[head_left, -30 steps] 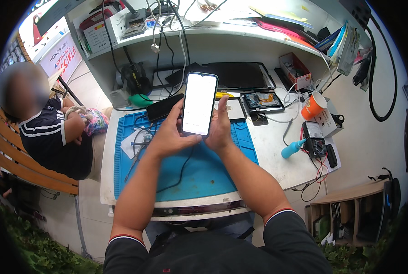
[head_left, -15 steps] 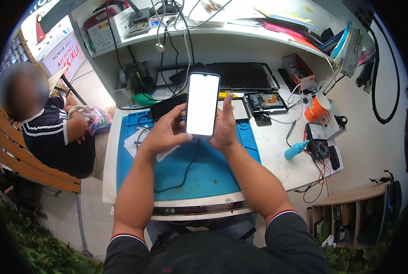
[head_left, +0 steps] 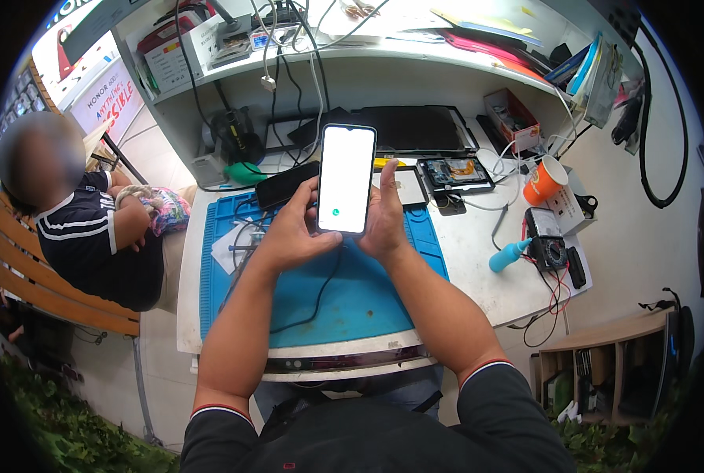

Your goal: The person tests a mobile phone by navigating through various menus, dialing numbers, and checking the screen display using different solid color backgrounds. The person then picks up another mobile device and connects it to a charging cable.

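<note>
Left hand holds lit phone, right hand alongside, thumb raised, grip unclear; likely light, stiff, slick, fragile: grasp side edges.

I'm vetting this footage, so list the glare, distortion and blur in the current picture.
Head view: the phone shows a near-white, washed-out screen; head view: the shelf bows, its top nearly blown out; head view: black corners; head view: the seated person has a blurred-out head.
</note>
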Tool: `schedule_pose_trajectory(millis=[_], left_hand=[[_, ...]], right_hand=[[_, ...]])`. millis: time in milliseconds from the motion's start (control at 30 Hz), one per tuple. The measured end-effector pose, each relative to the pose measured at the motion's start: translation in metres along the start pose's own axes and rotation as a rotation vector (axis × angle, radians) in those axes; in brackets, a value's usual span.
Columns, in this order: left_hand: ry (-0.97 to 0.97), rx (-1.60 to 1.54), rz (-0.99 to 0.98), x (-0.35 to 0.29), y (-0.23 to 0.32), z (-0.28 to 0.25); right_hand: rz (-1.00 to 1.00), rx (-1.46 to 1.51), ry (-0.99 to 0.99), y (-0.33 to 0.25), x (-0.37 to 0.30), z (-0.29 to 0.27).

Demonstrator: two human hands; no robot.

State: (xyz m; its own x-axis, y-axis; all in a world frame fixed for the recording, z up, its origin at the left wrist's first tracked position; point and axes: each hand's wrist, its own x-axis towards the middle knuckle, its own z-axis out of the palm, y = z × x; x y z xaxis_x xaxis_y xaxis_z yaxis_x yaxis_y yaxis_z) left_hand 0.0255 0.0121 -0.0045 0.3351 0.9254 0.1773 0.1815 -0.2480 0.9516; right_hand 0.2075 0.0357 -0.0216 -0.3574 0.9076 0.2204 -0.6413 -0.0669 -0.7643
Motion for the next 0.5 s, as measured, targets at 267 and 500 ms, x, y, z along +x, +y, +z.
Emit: schedule_pose_trajectory(millis=[267,500], left_hand=[[-0.008,-0.044,0.010,-0.0004,-0.0003,-0.0005],[-0.014,-0.043,0.005,-0.0003,0.0027,-0.0001]], right_hand=[[-0.013,-0.001,-0.007,0.0006,0.0005,0.0007],[-0.017,-0.015,-0.013,0.0013,0.0008,-0.0008]])
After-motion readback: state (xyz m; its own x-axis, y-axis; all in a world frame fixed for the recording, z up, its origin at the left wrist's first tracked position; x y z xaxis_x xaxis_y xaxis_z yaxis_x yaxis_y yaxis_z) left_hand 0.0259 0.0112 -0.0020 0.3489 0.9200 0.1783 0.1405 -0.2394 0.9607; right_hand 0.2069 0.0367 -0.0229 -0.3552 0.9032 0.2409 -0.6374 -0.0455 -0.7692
